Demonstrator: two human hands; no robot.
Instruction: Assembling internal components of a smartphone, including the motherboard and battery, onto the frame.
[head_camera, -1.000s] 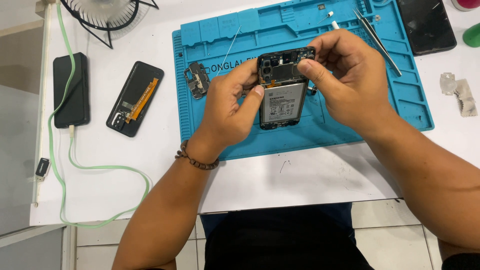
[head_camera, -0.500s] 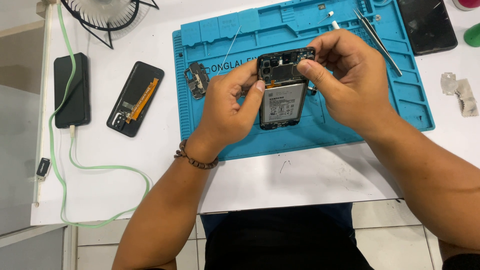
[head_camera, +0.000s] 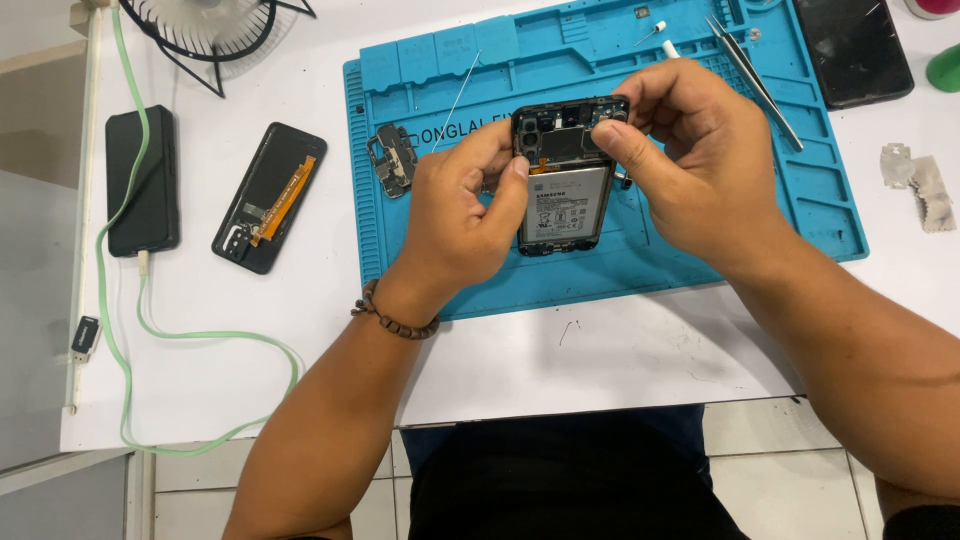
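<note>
An opened phone (head_camera: 562, 185) with its back off, showing a grey battery and dark circuit boards, is held above a blue repair mat (head_camera: 620, 265). My left hand (head_camera: 455, 215) grips its left side, thumb against the edge near the battery's top. My right hand (head_camera: 695, 165) holds the right side, with its fingertips pinched at the phone's top right corner by the camera area. A small black plastic cover piece (head_camera: 393, 158) lies on the mat left of my left hand.
Metal tweezers (head_camera: 755, 75) lie at the mat's upper right. A detached screen with an orange flex cable (head_camera: 270, 197) and a black phone on a green cable (head_camera: 142, 180) lie to the left. A fan (head_camera: 205, 25) stands top left, a dark phone (head_camera: 853, 50) top right.
</note>
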